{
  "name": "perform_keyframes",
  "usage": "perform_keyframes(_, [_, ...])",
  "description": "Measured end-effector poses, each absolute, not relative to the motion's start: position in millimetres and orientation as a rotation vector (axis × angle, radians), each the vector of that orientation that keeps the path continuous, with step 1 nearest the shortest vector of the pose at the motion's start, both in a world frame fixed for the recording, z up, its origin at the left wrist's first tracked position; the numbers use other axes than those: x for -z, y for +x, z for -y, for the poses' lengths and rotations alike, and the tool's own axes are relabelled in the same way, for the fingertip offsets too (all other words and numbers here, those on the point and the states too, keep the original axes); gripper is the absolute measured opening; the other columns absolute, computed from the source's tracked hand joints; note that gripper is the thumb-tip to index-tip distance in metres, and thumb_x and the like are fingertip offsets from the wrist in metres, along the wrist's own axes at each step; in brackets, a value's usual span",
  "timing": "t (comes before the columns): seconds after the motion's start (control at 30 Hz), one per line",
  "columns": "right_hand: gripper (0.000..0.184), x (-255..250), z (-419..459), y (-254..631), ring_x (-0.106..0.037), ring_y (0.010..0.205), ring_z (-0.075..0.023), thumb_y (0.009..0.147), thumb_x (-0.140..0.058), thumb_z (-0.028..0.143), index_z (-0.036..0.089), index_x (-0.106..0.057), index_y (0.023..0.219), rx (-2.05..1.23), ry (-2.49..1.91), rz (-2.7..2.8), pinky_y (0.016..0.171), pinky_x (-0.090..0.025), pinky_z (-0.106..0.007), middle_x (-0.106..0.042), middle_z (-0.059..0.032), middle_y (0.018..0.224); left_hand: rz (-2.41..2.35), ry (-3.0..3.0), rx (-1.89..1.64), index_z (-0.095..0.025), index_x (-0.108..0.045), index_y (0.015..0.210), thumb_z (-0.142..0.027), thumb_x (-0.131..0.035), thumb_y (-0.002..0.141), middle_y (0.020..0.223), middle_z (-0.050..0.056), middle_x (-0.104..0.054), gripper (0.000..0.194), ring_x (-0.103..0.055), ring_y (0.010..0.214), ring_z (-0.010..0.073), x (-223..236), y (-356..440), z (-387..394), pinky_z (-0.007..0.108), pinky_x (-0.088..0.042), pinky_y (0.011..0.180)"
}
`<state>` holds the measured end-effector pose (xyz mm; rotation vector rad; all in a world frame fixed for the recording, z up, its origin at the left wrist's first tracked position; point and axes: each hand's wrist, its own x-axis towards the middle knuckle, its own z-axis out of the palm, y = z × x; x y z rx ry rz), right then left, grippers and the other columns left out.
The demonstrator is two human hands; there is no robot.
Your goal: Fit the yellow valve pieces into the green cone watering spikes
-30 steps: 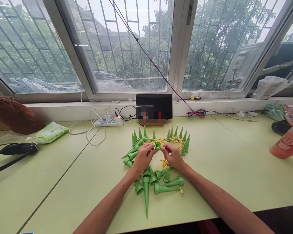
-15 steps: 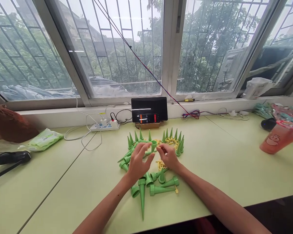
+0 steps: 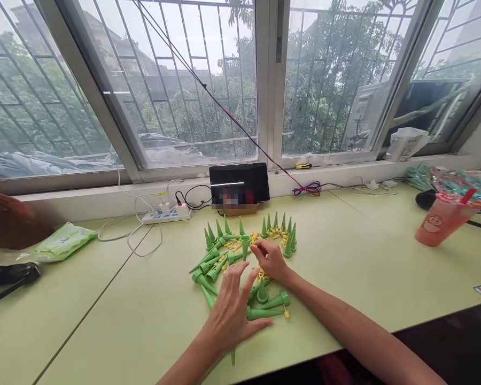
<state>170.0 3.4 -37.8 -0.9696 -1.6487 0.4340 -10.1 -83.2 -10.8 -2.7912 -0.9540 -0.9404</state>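
My right hand (image 3: 270,259) pinches a small yellow peg at the side of a green plastic spike (image 3: 245,246). This spike hangs rim up and tip down at my right fingertips, with its wide mouth showing. My left hand (image 3: 231,306) is apart from it, nearer to me, with fingers and thumb spread and nothing held. Under and beside the left hand lie more green spikes (image 3: 264,313), partly hidden by it. One spike (image 3: 262,293) stands upright near my right wrist. Loose yellow pegs (image 3: 263,274) lie partly behind the right hand.
Upright green spikes (image 3: 289,240) form a curve at the back, around more yellow pegs. A tablet (image 3: 240,179) leans by the windowsill. A power strip (image 3: 166,214) with cables sits at left, a wipes pack (image 3: 66,242) farther left, a red drink cup (image 3: 441,222) at right.
My left hand has come away from the green spike and moved down toward me, opening. The right hand keeps its pinch beside the spike. The whole view has shifted slightly.
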Motion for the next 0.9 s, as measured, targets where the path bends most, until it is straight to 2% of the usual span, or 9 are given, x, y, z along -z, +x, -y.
perform_keyframes(0.23, [0.03,35.1,-3.0,170.4,-0.045,0.054,-0.012,0.097,-0.05,0.038,0.018,-0.059,0.077,-0.47,-0.977,1.645,0.052,-0.037,-0.023,-0.052,0.0017,0.063,0.902,-2.727,0.853,-0.025,-0.025,0.151,-0.052,-0.079,0.07,0.143,0.02,-0.04,0.101,-0.038,0.134,0.0422,11.7,-9.1,71.0,0.063,-0.037,0.107])
perform_keyframes(0.63, [0.031,27.6,-2.6,176.1,-0.043,0.057,-0.0114,0.097,-0.05,0.038,0.017,-0.059,0.076,-0.488,-0.974,1.658,0.055,-0.035,-0.024,-0.052,0.0021,0.064,0.876,-2.65,0.778,-0.019,-0.032,0.148,-0.046,-0.075,0.077,0.141,0.022,-0.041,0.087,-0.041,0.132,0.04,12.0,-4.7,44.8,0.061,-0.037,0.108])
perform_keyframes(0.77, [0.031,26.0,-4.1,177.8,-0.043,0.056,-0.0115,0.097,-0.05,0.04,0.018,-0.058,0.077,-0.537,-0.978,1.652,0.054,-0.034,-0.024,-0.051,0.0026,0.063,0.845,-2.618,0.785,-0.02,-0.032,0.147,-0.047,-0.072,0.08,0.139,0.022,-0.041,0.083,-0.042,0.131,0.0403,13.2,-5.7,37.7,0.061,-0.039,0.106])
perform_keyframes(0.9, [0.033,25.0,-5.1,178.3,-0.047,0.052,-0.0125,0.097,-0.05,0.044,0.019,-0.058,0.078,-0.675,-0.975,1.604,0.053,-0.037,-0.024,-0.051,0.0034,0.057,0.844,-2.599,0.789,-0.022,-0.031,0.149,-0.046,-0.074,0.078,0.137,0.022,-0.042,0.087,-0.043,0.13,0.0408,15.4,-7.7,30.0,0.06,-0.04,0.104])
